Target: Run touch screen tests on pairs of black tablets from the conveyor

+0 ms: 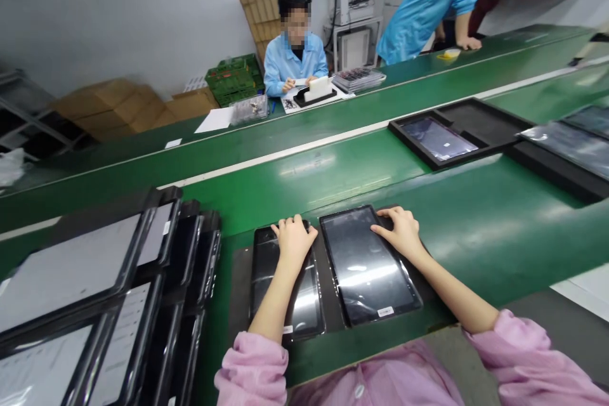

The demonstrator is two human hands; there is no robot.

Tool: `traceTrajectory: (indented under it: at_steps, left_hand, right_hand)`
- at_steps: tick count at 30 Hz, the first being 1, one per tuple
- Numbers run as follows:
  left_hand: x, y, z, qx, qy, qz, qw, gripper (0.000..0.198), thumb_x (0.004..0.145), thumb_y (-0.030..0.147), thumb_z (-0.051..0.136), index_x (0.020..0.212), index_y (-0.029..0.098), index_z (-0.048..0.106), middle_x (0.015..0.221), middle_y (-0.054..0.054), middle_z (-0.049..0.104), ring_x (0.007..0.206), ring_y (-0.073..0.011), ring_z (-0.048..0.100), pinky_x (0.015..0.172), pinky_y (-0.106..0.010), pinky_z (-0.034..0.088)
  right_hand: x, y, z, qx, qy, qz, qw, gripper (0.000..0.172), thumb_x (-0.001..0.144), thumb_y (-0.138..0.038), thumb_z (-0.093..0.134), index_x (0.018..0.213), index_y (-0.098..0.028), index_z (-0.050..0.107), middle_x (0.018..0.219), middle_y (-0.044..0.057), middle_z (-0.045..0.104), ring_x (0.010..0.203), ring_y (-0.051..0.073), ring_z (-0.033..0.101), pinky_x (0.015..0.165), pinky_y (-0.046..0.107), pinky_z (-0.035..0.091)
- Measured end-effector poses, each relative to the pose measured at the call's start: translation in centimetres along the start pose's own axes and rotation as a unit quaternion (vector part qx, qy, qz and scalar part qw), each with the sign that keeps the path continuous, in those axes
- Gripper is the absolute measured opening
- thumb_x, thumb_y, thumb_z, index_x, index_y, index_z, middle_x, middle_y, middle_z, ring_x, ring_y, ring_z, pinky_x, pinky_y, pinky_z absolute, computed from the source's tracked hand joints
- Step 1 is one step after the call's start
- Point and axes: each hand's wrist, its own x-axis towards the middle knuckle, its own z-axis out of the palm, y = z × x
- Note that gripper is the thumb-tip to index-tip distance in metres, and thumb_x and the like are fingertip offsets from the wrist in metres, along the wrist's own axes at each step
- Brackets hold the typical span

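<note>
Two dark glossy tablet screens lie side by side in a black tray on the green bench in front of me. My left hand rests with curled fingers on the far end of the left screen. My right hand presses its fingers on the far right corner of the right screen, which carries a small white label near its front edge. Pink sleeves cover both my forearms. Whether either hand actually grips anything is unclear.
Stacked black trays with pale panels fill the left. A green conveyor belt carries another black tray with a screen at the right. Across the belt a seated person in blue works; another person in blue leans over at the back right.
</note>
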Motion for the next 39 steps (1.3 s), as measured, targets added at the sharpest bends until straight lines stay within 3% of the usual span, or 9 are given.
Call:
traceTrajectory:
  at_steps: [6,10,15,20,25,28,31,34,39]
  left_hand:
    - [-0.3,0.7,-1.7,-0.010,0.016,-0.005,1.000,0.046,0.101,0.044,0.068,0.139,0.019,0.061,0.146,-0.014,0.059,0.130,-0.0332,0.060,0.109,-0.059,0.052]
    - [-5.0,-3.9,-4.0,0.058,0.070,-0.112,0.990,0.063,0.104,0.059,0.042,0.139,0.010,0.060,0.161,-0.031,0.040,0.152,-0.0537,0.033,0.116,-0.083,0.025]
    - [-13.0,-9.7,-3.4,0.075,0.110,-0.254,0.958,0.079,0.102,0.061,0.029,0.152,0.003,0.046,0.134,-0.031,0.061,0.136,-0.0505,0.054,0.111,-0.071,0.043]
    - [-16.2,-9.2,-2.5,0.058,0.151,-0.277,0.947,0.079,0.106,0.056,0.010,0.152,0.006,0.050,0.132,-0.028,0.061,0.130,-0.0458,0.057,0.113,-0.066,0.042]
    - [-19.1,-8.1,-2.9,0.024,0.184,-0.215,0.959,0.087,0.105,0.070,0.008,0.158,0.013,0.045,0.140,-0.024,0.059,0.134,-0.0391,0.055,0.119,-0.062,0.038]
    - [-20.8,-7.3,-3.2,0.012,0.200,-0.125,0.972,0.099,0.097,0.085,0.012,0.151,0.016,0.058,0.153,-0.022,0.051,0.145,-0.0397,0.048,0.123,-0.058,0.036]
    - [-21.3,-6.9,-3.8,-0.024,0.132,-0.077,0.988,0.105,0.091,0.092,0.008,0.122,0.024,0.082,0.158,-0.014,0.051,0.149,-0.0384,0.044,0.126,-0.055,0.034]
    - [-19.8,-7.1,-4.6,-0.064,0.049,-0.060,0.995,0.106,0.091,0.091,0.003,0.111,0.029,0.086,0.164,-0.008,0.047,0.150,-0.0380,0.042,0.127,-0.056,0.031]
    - [-14.2,-7.4,-5.1,-0.027,0.000,-0.112,0.993,0.107,0.091,0.088,-0.006,0.138,0.032,0.073,0.160,-0.011,0.049,0.137,-0.0355,0.051,0.121,-0.059,0.035]
  right_hand:
    - [0.6,1.0,-1.1,0.031,-0.010,0.005,0.999,0.041,0.080,-0.048,0.079,0.116,-0.029,0.071,0.119,0.010,0.069,0.112,0.033,0.059,0.097,0.048,0.047]
    - [-0.6,3.8,-3.2,0.035,0.007,0.037,0.999,0.042,0.091,-0.055,0.062,0.120,-0.024,0.065,0.116,0.012,0.067,0.109,0.032,0.062,0.099,0.049,0.050]
    - [-2.8,4.8,-3.7,0.038,-0.015,0.058,0.997,0.047,0.094,-0.063,0.049,0.115,-0.023,0.061,0.108,0.012,0.063,0.106,0.032,0.062,0.101,0.052,0.052]
    - [-4.9,4.2,-3.4,0.037,-0.044,0.043,0.997,0.065,0.091,-0.073,0.050,0.126,-0.020,0.059,0.116,0.017,0.058,0.117,0.039,0.055,0.108,0.061,0.045]
    - [-7.4,4.5,-4.4,0.013,-0.026,-0.046,0.999,0.067,0.099,-0.066,0.044,0.148,-0.023,0.051,0.123,0.016,0.057,0.120,0.037,0.053,0.110,0.061,0.042]
    - [-9.0,3.5,-5.1,0.003,-0.008,-0.126,0.992,0.060,0.098,-0.063,0.049,0.143,-0.025,0.061,0.132,0.017,0.054,0.126,0.039,0.051,0.111,0.063,0.038]
    - [-9.6,1.7,-5.3,0.016,-0.086,-0.250,0.964,0.044,0.099,-0.062,0.048,0.109,-0.032,0.080,0.148,0.012,0.049,0.134,0.041,0.046,0.112,0.064,0.034]
    - [-8.7,0.2,-4.5,-0.003,-0.135,-0.260,0.956,0.049,0.103,-0.059,0.042,0.092,-0.036,0.083,0.156,0.007,0.044,0.139,0.042,0.041,0.112,0.068,0.031]
    - [-6.2,0.0,-2.7,-0.034,-0.060,-0.152,0.986,0.062,0.104,-0.065,0.027,0.140,-0.035,0.067,0.153,0.016,0.042,0.140,0.043,0.038,0.112,0.072,0.031]
